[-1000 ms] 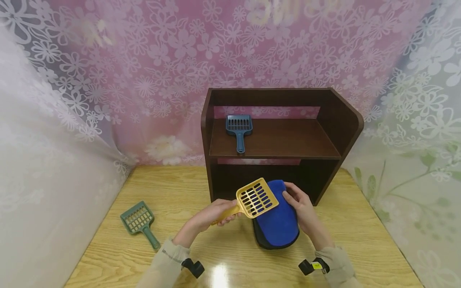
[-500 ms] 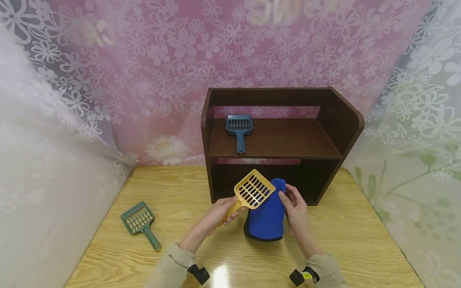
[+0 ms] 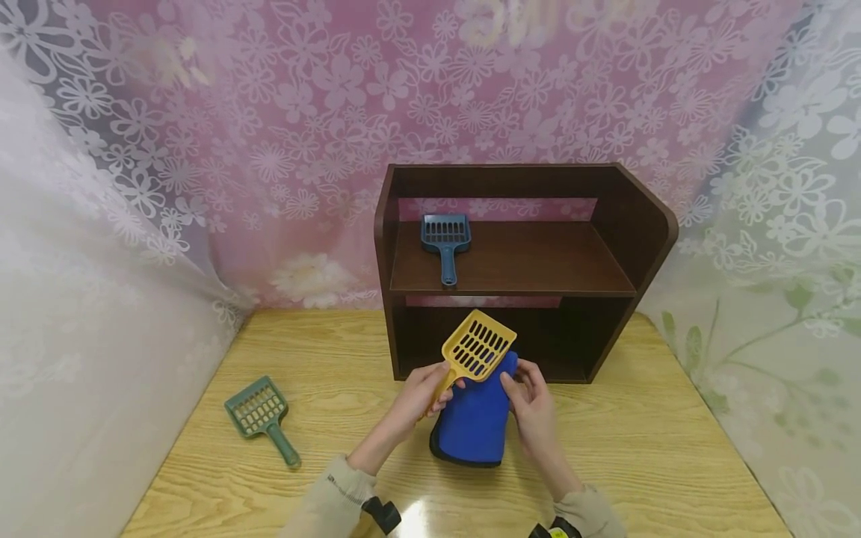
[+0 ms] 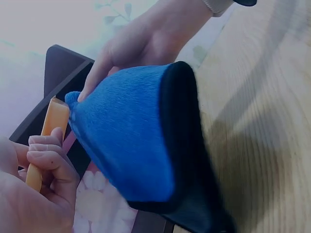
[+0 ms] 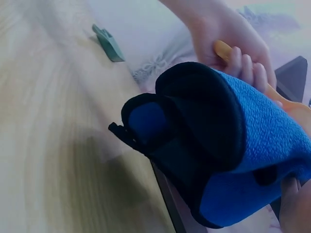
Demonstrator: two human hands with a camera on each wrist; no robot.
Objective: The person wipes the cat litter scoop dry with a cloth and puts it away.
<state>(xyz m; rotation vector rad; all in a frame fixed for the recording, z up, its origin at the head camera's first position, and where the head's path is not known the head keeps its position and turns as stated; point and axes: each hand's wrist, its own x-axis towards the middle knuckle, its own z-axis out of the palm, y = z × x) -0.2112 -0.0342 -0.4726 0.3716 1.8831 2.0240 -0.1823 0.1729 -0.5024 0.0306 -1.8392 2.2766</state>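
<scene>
My left hand point(image 3: 418, 396) grips the handle of a yellow litter scoop point(image 3: 479, 347), its slotted head tilted up and to the right. Behind that head, partly covered by it, hangs a blue plush mitt point(image 3: 474, 426) with black edging. My right hand point(image 3: 534, 411) pinches the mitt's upper end between thumb and fingers. In the left wrist view, the scoop's edge point(image 4: 58, 114) is close against the pinched end of the mitt point(image 4: 121, 131); contact is hard to tell. The right wrist view looks into the mitt's black-lined opening point(image 5: 194, 121).
A dark brown two-tier shelf point(image 3: 518, 258) stands behind my hands, with a blue litter scoop point(image 3: 448, 261) on its upper board. To the left, a green litter scoop point(image 3: 281, 444) lies on the wooden table point(image 3: 323, 344). Floral curtains surround the table's back and sides.
My right hand and the mitt have shifted left, and the mitt now hangs below the scoop. The yellow scoop has risen a little and turned more upright, staying in my left hand.
</scene>
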